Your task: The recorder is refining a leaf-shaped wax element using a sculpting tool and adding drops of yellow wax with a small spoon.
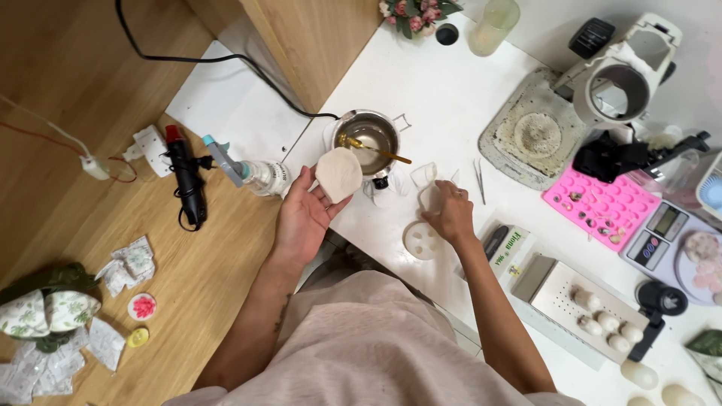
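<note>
Two hands worked over the white surface (444, 98): the left hand (303, 214) cradled a pale round disc (338, 174) on spread fingers beside the metal pot (368, 135); the right hand (451, 214) pinched a clear mould piece (429, 184).

bare table (444, 98) beyond metal pot (368, 137), pink mould (602, 204) crowding right

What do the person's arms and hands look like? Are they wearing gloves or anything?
No gloves. The left hand and the right hand are both bare, with no rings, watch or bracelet that I can see. Both forearms are bare too, with no long sleeves. The left forearm has a small dark marking near the elbow, too small to make out. The person wears a loose, pale pinkish-beige top.
</note>
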